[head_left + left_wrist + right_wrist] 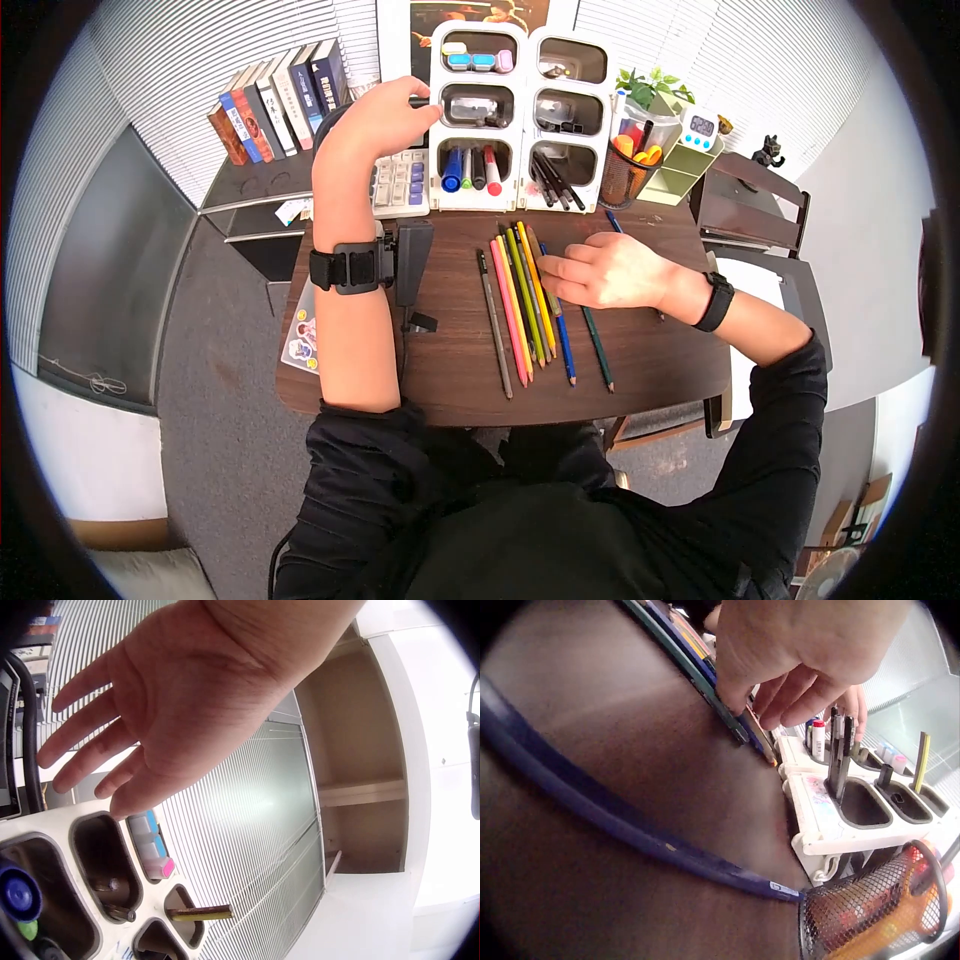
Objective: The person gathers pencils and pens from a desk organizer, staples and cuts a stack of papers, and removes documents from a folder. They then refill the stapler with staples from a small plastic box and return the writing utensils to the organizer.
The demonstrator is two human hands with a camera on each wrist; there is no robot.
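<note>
My left hand (385, 120) is at the left edge of the white organizer (522, 110); the left wrist view shows the hand (180, 697) with extended fingers, its thumb beside the organizer's rim. Over a row of colored pencils, my right hand (610, 272) is lowered to the table. In the right wrist view this hand (810, 652) pinches a brownish pencil (759, 741) between thumb and fingers, beside a dark green pencil (724, 716). Pink (510, 310), yellow (538, 290), grey (495, 325) and blue (567, 350) pencils lie on the wooden table (450, 350).
Markers (479, 170) and black pens (556, 180) stand in the organizer. A yellow-green pencil (202, 913) sticks out of an upper compartment. Right of the organizer stands a mesh cup (625, 180); a calculator or keypad (402, 185) lies left. A blue pencil (652, 840) lies near the cup.
</note>
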